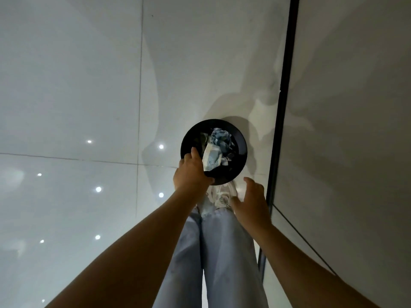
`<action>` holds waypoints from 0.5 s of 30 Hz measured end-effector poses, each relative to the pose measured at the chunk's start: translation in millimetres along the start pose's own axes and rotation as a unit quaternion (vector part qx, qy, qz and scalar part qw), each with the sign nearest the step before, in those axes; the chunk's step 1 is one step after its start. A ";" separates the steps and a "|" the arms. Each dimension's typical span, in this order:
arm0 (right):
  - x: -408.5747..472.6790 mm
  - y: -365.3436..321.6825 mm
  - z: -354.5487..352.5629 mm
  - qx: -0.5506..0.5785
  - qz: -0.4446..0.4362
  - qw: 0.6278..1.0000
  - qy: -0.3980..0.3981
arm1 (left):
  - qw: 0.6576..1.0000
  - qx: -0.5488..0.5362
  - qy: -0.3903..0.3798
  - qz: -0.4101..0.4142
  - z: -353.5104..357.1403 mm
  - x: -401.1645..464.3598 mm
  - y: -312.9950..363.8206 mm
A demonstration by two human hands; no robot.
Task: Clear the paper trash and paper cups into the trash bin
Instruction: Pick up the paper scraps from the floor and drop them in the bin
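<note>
A round black trash bin [241, 144] stands upright on the glossy white tiled floor [66, 107], its open mouth facing up toward the camera, so its long axis runs straight down, away from the viewer. Inside lies crumpled paper trash [219, 138] with blue and white print. A flatter pale paper piece [211, 157] is placed with its long side going from the near-left rim toward the middle of the bin.

The left hand [191, 172] is at the near-left rim of the bin. Its fingers are curled and close together, the thumb lies over the rim, and the fingertips touch the edge of the pale paper piece; I cannot tell if it really pinches the paper or only rests on the rim.

The right hand [251, 201] hovers just to the near-right of the bin, apart from it, fingers loosely spread and slightly bent, holding nothing.

Under the hands, light blue trousers [222, 252] and white sneakers [222, 194] are seen; the sneakers are just beside the bin's near side. A dark vertical frame [282, 107] is to the right of the right hand.
</note>
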State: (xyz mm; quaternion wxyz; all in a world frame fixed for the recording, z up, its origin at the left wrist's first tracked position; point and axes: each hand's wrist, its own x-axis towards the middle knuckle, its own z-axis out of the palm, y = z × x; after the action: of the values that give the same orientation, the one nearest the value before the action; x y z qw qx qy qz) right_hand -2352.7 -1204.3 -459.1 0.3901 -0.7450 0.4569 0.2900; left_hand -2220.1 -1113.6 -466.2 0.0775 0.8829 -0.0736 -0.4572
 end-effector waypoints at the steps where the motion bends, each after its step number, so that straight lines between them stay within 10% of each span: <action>1: -0.7 -0.3 -0.9 -0.002 -0.002 1.000 -0.007 | 1.000 0.003 0.020 -0.001 -0.8 0.2 -1.3; 15: -152.1 -130.0 -84.0 -0.188 -0.195 0.959 -0.080 | 0.987 -0.006 0.132 0.095 -97.0 -198.9 -61.3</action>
State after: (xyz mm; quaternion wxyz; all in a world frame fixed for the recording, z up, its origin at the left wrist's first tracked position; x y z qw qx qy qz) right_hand -2291.5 -1170.1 -253.8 0.3269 -0.8540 0.2074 0.3475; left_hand -2250.7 -1007.0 -265.2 0.1347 0.9239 -0.1441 -0.3278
